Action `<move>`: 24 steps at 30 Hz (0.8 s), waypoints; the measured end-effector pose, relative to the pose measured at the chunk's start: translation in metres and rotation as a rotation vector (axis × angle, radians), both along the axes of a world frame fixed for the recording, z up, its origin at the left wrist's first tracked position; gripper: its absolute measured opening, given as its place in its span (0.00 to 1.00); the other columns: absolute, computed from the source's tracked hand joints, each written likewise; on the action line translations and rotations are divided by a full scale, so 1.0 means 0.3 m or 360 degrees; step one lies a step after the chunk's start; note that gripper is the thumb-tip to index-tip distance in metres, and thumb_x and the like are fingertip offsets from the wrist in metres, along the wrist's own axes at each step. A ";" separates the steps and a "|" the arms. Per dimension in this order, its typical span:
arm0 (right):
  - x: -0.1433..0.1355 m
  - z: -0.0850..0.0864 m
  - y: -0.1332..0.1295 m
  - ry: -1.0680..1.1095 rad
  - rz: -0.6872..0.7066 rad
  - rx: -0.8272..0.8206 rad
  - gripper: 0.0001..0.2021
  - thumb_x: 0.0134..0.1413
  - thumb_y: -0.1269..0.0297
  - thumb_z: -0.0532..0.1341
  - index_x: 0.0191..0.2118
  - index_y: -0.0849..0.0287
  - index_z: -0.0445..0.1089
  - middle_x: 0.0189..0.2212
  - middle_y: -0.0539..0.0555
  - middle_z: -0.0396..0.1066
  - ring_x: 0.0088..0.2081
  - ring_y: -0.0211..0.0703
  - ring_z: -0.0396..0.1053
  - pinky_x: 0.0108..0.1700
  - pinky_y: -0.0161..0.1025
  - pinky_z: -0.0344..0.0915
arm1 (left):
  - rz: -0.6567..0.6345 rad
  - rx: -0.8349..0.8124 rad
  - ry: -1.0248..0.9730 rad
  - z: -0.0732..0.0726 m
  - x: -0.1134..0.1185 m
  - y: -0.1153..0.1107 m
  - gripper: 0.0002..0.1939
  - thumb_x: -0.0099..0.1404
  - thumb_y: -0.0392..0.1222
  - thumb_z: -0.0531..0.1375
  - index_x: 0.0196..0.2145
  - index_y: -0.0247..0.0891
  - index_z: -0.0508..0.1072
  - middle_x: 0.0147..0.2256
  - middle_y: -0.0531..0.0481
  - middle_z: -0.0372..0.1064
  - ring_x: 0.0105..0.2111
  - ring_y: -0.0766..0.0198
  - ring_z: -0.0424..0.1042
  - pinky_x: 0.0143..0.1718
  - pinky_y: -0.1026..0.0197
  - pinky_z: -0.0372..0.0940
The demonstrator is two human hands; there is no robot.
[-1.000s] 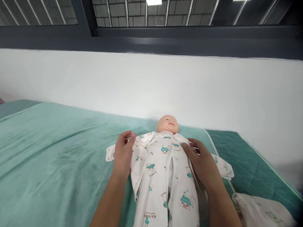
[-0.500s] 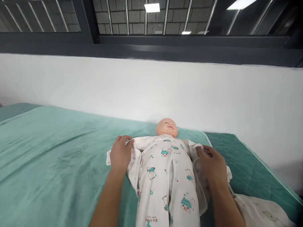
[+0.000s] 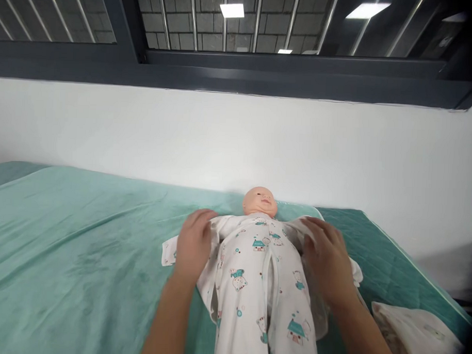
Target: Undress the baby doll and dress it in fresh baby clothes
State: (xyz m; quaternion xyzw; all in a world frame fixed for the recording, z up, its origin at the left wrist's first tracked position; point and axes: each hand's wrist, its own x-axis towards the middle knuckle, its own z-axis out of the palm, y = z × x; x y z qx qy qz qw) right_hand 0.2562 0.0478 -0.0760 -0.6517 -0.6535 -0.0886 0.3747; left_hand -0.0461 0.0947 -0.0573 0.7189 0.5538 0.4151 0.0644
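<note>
A baby doll (image 3: 260,201) lies on its back with its head toward the wall. Over its body is a white printed garment (image 3: 251,281) with teal houses and bears, its sleeves spread to both sides and a slit down the middle. My left hand (image 3: 196,242) rests at the sleeve on the left, fingers curved over the fabric near the shoulder. On the other side my right hand (image 3: 328,255) is over the right sleeve, fingers apart and bent above the cloth. The left fingertips are partly hidden against the sleeve.
A light green sheet (image 3: 101,255) covers the bed, with a darker green quilted mat (image 3: 388,260) at the right. A pale cloth (image 3: 420,333) lies at the lower right. Behind the bed stand a white wall (image 3: 222,140) and a dark-framed barred window (image 3: 262,77).
Both hands have moved slightly inward toward the doll's shoulders. The right fingers have opened from their pinch on the sleeve, and the left fingers have shifted along the fabric. The view has shifted slightly.
</note>
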 end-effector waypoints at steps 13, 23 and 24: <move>0.145 -0.089 0.062 0.0126 0.0133 -0.0605 0.21 0.69 0.53 0.44 0.53 0.55 0.68 0.50 0.56 0.74 0.51 0.52 0.70 0.54 0.50 0.64 | 0.0104 -0.0273 0.0509 -0.053 -0.008 0.016 0.22 0.71 0.34 0.45 0.56 0.44 0.70 0.54 0.49 0.72 0.55 0.53 0.67 0.57 0.47 0.59; -0.240 0.234 0.060 0.0136 0.0580 -0.0506 0.14 0.66 0.60 0.51 0.53 0.51 0.67 0.52 0.54 0.71 0.53 0.46 0.68 0.53 0.43 0.64 | 0.0178 -0.0278 0.0417 -0.051 0.004 0.012 0.19 0.73 0.41 0.47 0.53 0.41 0.72 0.50 0.47 0.74 0.52 0.53 0.67 0.56 0.48 0.59; -0.311 0.267 0.084 -0.0026 0.0723 -0.0594 0.13 0.65 0.62 0.52 0.51 0.52 0.68 0.49 0.54 0.72 0.51 0.46 0.69 0.51 0.42 0.64 | 0.0180 -0.0275 0.0408 -0.048 0.004 0.011 0.18 0.73 0.42 0.48 0.53 0.41 0.72 0.50 0.47 0.74 0.52 0.53 0.67 0.56 0.48 0.59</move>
